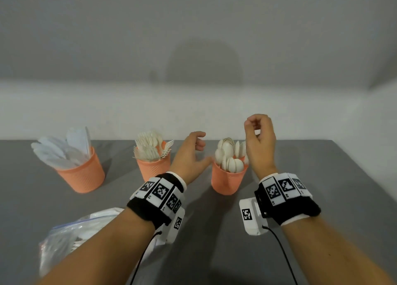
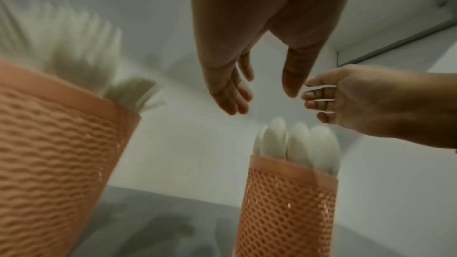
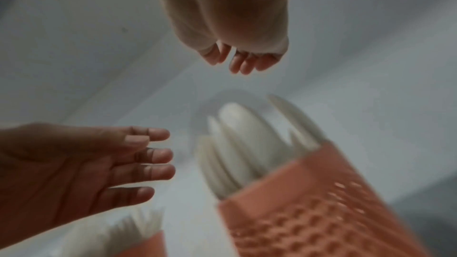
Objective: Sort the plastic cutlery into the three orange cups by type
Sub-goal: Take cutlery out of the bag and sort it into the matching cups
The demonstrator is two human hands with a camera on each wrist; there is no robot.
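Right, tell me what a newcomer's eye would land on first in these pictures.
Three orange mesh plastic cups stand in a row on the grey table, bristling with white plastic cutlery: knives at left, forks in the middle, spoons at right. Both bare hands hover empty by the spoon cup, left hand beside it, right hand above. A clear zip bag lies near left.

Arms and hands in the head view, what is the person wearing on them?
Both forearms are bare, with no sleeves or gloves. The left hand and right hand each have a black wristband with white edging, ringed with white tiles carrying black square code markers. A white camera box hangs under each wrist, trailing a thin black cable.
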